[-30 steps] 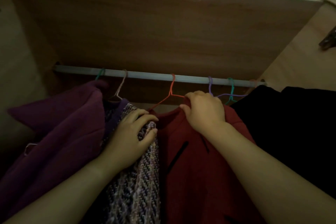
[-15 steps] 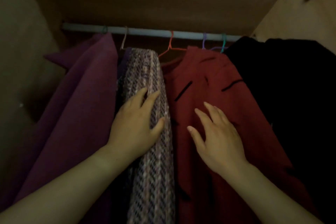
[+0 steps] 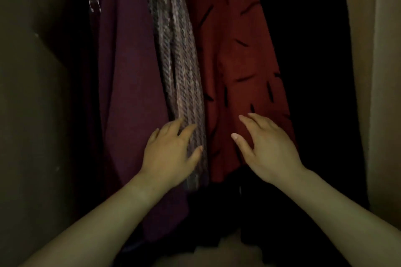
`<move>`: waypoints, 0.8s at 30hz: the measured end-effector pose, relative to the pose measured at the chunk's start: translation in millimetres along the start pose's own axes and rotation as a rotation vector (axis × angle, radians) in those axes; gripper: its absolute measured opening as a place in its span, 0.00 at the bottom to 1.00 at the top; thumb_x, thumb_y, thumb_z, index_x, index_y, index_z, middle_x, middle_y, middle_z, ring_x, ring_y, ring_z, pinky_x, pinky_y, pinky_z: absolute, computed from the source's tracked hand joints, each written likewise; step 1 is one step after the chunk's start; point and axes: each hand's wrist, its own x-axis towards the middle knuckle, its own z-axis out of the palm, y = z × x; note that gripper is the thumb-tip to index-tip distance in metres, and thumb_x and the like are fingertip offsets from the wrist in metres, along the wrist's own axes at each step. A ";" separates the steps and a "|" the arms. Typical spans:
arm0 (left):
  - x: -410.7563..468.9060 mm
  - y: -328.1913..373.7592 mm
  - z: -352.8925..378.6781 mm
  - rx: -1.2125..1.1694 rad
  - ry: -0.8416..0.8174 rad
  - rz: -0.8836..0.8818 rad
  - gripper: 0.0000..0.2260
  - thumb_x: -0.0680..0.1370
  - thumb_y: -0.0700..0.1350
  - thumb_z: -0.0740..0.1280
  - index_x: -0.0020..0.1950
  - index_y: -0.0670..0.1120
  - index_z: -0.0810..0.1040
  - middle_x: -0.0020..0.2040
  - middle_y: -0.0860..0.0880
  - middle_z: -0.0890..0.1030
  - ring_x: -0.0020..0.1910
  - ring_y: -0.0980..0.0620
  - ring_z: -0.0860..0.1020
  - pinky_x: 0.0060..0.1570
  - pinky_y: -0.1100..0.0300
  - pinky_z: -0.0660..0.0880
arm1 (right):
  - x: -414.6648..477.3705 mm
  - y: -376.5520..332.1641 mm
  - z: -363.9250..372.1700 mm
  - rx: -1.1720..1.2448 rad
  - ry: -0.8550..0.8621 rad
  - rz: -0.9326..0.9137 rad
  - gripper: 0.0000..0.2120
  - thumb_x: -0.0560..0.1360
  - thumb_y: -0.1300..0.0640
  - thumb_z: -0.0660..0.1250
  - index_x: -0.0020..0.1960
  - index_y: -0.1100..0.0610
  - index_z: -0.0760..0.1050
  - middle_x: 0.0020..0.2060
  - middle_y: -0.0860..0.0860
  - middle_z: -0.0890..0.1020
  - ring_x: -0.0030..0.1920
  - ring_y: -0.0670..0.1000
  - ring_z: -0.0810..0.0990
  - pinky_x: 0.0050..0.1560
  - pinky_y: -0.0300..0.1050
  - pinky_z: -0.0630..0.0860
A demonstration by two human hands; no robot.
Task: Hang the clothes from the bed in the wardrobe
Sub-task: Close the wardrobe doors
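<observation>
Clothes (image 3: 130,93) appear hung: the woven garment (image 3: 180,71) is touched by the relaxed left hand (image 3: 171,154), the red garment (image 3: 234,60) beside it by the relaxed right hand (image 3: 267,149).

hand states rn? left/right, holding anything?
Left hand: open, fingers spread against the woven garment, gripping nothing.
Right hand: open, fingers spread over the red garment, holding nothing.

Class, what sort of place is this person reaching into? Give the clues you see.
Most likely the inside of a wardrobe: a purple garment, a woven garment and a red garment hang side by side in a dim space, between a left panel and a right panel.
</observation>
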 end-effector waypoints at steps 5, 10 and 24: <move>-117.1 20.0 3.3 -0.045 -0.222 -0.104 0.30 0.73 0.65 0.47 0.72 0.55 0.63 0.72 0.50 0.66 0.70 0.49 0.64 0.69 0.46 0.62 | -116.4 -18.6 -7.2 0.006 -0.161 0.025 0.31 0.76 0.39 0.47 0.68 0.58 0.70 0.65 0.58 0.73 0.65 0.60 0.71 0.63 0.59 0.69; -254.0 39.7 2.7 -0.141 -0.420 -0.284 0.34 0.70 0.67 0.45 0.71 0.55 0.66 0.71 0.51 0.68 0.69 0.48 0.66 0.66 0.48 0.65 | -246.3 -38.6 -9.9 0.026 -0.315 0.057 0.27 0.76 0.41 0.51 0.62 0.58 0.75 0.60 0.58 0.78 0.60 0.60 0.76 0.58 0.58 0.74; -536.6 133.5 -82.2 -0.066 -0.568 -0.756 0.18 0.74 0.59 0.56 0.59 0.53 0.74 0.55 0.50 0.78 0.50 0.44 0.78 0.44 0.51 0.76 | -473.5 -78.0 -42.9 0.364 -0.717 -0.092 0.28 0.76 0.41 0.51 0.61 0.60 0.76 0.60 0.57 0.78 0.59 0.59 0.77 0.57 0.56 0.75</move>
